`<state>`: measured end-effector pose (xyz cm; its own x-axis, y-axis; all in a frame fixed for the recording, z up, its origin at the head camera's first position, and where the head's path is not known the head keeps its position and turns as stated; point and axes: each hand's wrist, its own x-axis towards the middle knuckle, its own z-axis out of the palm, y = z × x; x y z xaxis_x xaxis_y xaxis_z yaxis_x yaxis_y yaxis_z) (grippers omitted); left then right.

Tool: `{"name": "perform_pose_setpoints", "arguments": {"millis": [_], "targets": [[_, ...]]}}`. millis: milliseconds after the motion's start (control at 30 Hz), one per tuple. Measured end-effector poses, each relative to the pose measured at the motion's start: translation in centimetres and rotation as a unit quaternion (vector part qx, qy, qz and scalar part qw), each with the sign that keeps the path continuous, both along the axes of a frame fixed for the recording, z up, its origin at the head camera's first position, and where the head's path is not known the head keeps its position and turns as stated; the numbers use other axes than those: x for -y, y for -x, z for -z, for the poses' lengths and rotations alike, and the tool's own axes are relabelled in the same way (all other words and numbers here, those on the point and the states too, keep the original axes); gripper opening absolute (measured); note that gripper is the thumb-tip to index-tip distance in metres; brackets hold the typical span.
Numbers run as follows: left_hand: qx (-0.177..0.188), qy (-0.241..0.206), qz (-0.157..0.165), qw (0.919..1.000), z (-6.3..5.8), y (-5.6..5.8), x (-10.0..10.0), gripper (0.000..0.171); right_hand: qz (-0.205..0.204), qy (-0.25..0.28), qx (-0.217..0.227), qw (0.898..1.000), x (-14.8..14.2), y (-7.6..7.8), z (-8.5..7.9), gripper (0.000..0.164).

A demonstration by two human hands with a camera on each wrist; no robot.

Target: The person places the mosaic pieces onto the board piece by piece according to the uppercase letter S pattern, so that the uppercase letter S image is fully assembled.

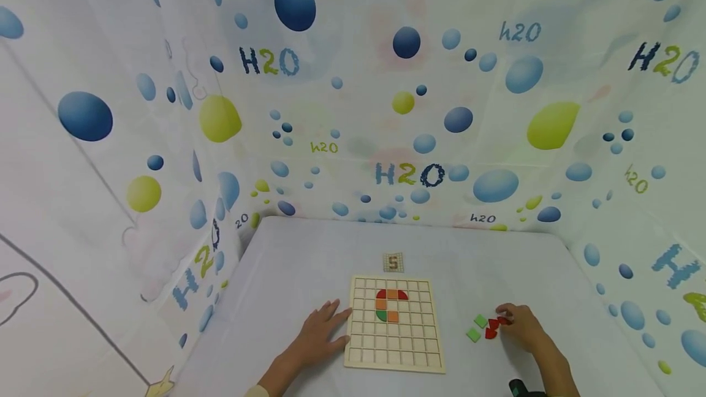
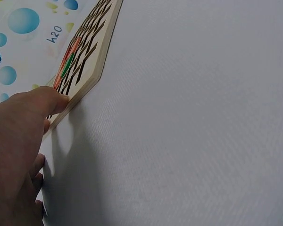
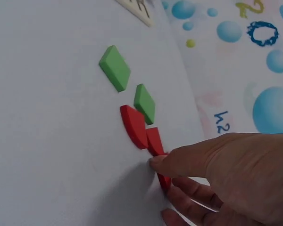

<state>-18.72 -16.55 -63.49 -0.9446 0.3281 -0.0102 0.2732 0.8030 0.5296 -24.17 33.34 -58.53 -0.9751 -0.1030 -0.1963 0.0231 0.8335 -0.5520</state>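
Observation:
A square wooden grid board (image 1: 396, 345) lies on the white table; red, orange and green tiles form a C-like shape in its upper cells. My left hand (image 1: 317, 337) rests at the board's left side, fingers spread, with fingertips and thumb touching its edge. To the right of the board, my right hand (image 1: 523, 327) pinches a red quarter-round tile (image 3: 164, 181) between thumb and fingers, low over the table. Beside it lie two more red tiles, the nearer a quarter-round tile (image 3: 134, 127), and two light green square tiles, one of them above (image 3: 115, 68).
Behind the board lies a small pattern card (image 1: 393, 262) with a brown figure on a grid. A dark object (image 1: 520, 388) shows at the front edge, below the right forearm. Sheets printed with bubbles hang around the table's back and sides.

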Motion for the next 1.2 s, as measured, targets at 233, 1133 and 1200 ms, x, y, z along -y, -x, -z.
{"name": "perform_pose_setpoints", "arguments": {"millis": [233, 1133, 1200], "targets": [[-0.008, 0.000, 0.005, 1.0000, -0.1, -0.1, 0.0, 0.062, 0.027, -0.003, 0.002, 1.000, -0.6, -0.3, 1.4, 0.023], [-0.015, 0.008, 0.002, 0.9999, -0.3, 0.0, -0.2, 0.061, 0.031, 0.003, -0.064, 0.997, 0.1, -1.0, 0.4, 0.024], [-0.016, 0.011, 0.003, 0.9998, -0.3, 0.1, -0.3, 0.061, 0.023, 0.013, -0.079, 0.997, 0.7, -0.9, -0.2, 0.024]]}}
